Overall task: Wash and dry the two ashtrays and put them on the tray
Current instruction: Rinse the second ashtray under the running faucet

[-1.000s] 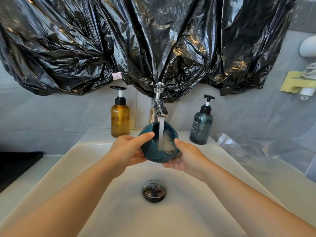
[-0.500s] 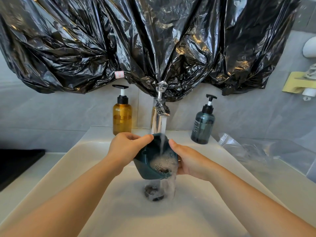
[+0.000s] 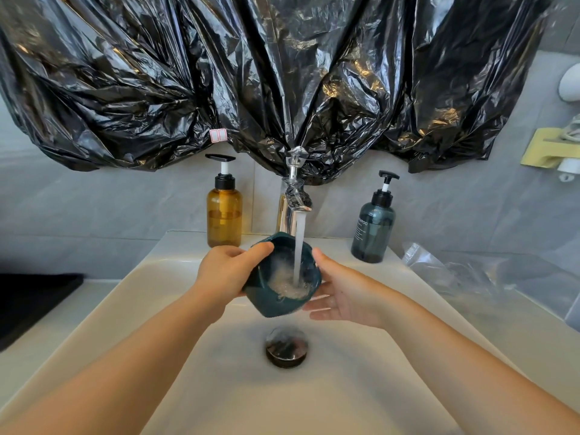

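Two hands hold a dark teal faceted ashtray (image 3: 266, 304) at frame centre, under the chrome tap's (image 3: 293, 208) running water and above the white basin (image 3: 188, 356). The left hand (image 3: 226, 271) grips its rim; the right hand (image 3: 345, 296) cradles it, fingers straight.

I see one ashtray (image 3: 266, 304): dark teal, thick-walled, faceted outside, with a notched rim. It is held in the air at 12 o'clock from the drain (image 3: 286, 346), its mouth tipped up and toward me. Water (image 3: 299, 243) falls into its bowl and foams white there. The left hand (image 3: 219, 271) grips its 9 o'clock rim; the right hand (image 3: 345, 296) cradles its 3 o'clock side.
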